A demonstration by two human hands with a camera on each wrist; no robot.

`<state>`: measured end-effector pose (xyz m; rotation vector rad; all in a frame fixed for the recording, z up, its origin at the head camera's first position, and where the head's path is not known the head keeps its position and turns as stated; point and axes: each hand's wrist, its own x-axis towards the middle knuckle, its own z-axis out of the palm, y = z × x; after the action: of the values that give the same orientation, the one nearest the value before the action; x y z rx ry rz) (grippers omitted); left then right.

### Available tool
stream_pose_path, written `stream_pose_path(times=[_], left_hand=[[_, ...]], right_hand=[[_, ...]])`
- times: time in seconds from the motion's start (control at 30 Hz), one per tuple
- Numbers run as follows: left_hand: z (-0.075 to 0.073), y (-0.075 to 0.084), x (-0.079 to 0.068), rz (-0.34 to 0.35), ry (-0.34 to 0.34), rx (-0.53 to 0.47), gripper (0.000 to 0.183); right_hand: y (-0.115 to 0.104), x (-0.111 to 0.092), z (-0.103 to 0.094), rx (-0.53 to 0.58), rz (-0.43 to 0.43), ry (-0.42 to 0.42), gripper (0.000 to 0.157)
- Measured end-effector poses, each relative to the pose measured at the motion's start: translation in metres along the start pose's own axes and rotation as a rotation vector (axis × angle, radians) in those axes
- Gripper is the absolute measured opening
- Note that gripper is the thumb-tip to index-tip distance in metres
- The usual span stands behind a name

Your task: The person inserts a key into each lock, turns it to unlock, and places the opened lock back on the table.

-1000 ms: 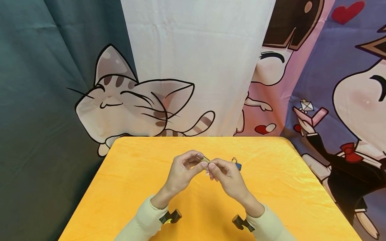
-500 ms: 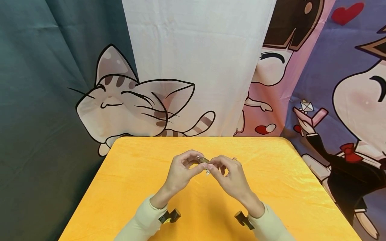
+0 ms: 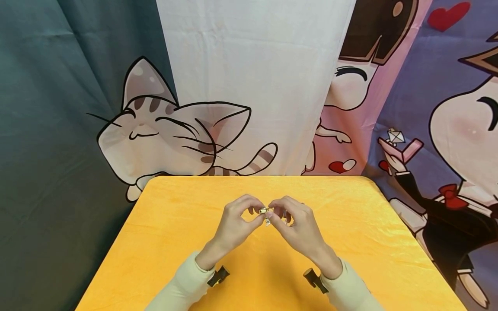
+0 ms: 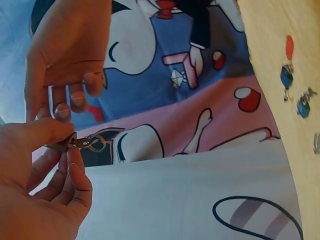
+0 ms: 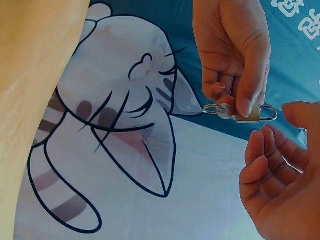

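Observation:
My left hand pinches a small brass padlock between thumb and fingers. The padlock's silver shackle points toward my right hand. From its other end sticks a key with a metal ring on it. In the right wrist view, the right thumb and fingertips lie apart, right at the end of the shackle, with the fingers loosely bent. The left hand's fingers partly cover the lock body in the left wrist view.
A yellow cloth covers the table. In the left wrist view, blue padlocks lie on it, one with a red piece beside it. A metallic thing shows at the frame edge. A cartoon-printed curtain hangs behind.
The padlock has turned in my fingers, its shackle swinging from the upper left to the right. My right fingers have spread from their earlier pinch, and the right hand now covers the blue padlock behind.

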<state>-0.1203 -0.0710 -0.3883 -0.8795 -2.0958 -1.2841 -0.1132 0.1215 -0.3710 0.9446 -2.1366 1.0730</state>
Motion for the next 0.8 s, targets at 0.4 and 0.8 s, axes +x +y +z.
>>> stream_pose_path(times=[0.4,0.8], left_hand=[[0.004,-0.005,-0.004,0.07,-0.007,0.142,0.014],[0.004,-0.006,-0.006,0.199,0.033,0.362,0.013]], right_hand=[[0.008,0.0,0.008,-0.171,-0.141,0.034,0.004],[0.013,-0.003,0.01,-0.064,0.051,0.047,0.011]])
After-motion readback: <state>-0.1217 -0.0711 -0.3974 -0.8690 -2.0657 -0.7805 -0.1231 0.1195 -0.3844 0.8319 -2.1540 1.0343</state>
